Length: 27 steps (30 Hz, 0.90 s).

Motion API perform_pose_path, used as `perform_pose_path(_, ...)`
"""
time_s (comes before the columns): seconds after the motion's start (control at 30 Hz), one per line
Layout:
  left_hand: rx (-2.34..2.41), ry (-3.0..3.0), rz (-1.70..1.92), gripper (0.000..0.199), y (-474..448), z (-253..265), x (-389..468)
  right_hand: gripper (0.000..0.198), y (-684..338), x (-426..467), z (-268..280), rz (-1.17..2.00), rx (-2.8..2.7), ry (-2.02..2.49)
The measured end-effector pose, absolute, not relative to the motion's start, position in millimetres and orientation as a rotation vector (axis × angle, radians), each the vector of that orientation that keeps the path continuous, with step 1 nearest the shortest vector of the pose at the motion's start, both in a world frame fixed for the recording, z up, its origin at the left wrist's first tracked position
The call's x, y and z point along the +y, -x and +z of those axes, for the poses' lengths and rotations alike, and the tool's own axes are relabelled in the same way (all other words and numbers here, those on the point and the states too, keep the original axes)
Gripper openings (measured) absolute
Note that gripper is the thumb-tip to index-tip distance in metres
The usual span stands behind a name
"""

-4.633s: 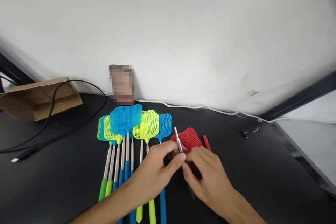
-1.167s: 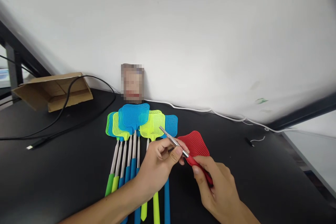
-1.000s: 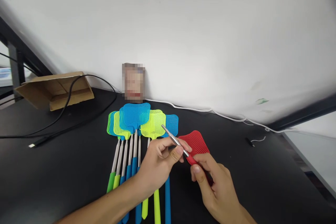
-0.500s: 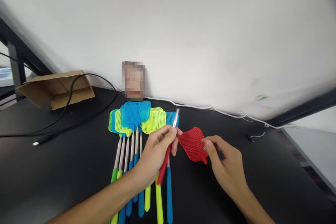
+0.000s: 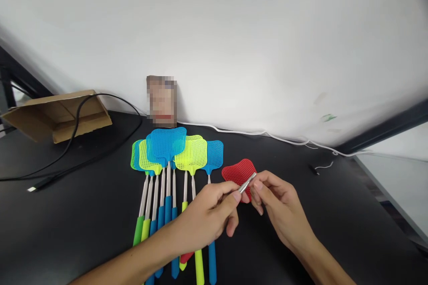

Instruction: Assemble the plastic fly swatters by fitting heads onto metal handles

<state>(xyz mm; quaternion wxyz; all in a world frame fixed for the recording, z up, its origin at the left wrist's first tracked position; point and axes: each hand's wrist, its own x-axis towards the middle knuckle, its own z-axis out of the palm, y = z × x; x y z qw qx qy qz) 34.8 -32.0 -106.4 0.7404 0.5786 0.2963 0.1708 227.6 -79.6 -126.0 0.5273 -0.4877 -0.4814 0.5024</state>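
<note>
My left hand [image 5: 219, 207] is closed around a fly swatter handle, its metal rod end [image 5: 248, 182] slanting up to the right and its red grip [image 5: 186, 258] showing below my wrist. At the rod's tip is my right hand [image 5: 279, 198], thumb and fingers curled together; whether they pinch the tip, I cannot tell. Behind the hands a loose red swatter head [image 5: 238, 172] lies on the table, partly covered. To the left, blue swatters [image 5: 167, 142], yellow swatters [image 5: 191, 153] and a green-handled swatter [image 5: 138, 230] lie in an overlapping row, handles toward me.
An open cardboard box [image 5: 80, 120] rests at the back left, with a black cable [image 5: 77, 120] looping over it. A blurred-out upright item [image 5: 162, 101] leans on the wall. A white cable [image 5: 234, 131] runs along the wall's base. A small black connector [image 5: 314, 169] lies at right.
My left hand has moved right and tilted the rod toward my right hand. My right hand has shifted slightly left, up to the rod's tip. The view has turned slightly right.
</note>
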Motion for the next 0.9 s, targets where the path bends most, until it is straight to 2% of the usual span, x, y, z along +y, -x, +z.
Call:
perform_pose_path(0.37, 0.571, -1.154, 0.318, 0.03, -34, -105, -31, 0.015, -221, -79, -126, 1.345, -1.121, 1.106)
perform_pose_path(0.57, 0.574, -1.144, 0.312, 0.033, -34, -104, -34, 0.024, -216, -81, -125, 1.322, -1.016, 1.048)
perform_pose_path(0.73, 0.567, -1.141, 0.257, 0.034, -36, -105, -35, 0.019, -237, -74, -117, 1.174, -0.773, 1.084)
perform_pose_path(0.9, 0.57, -1.16, 0.204, 0.035, -35, -106, -35, 0.018, -262, -65, -110, 1.049, -0.754, 1.075)
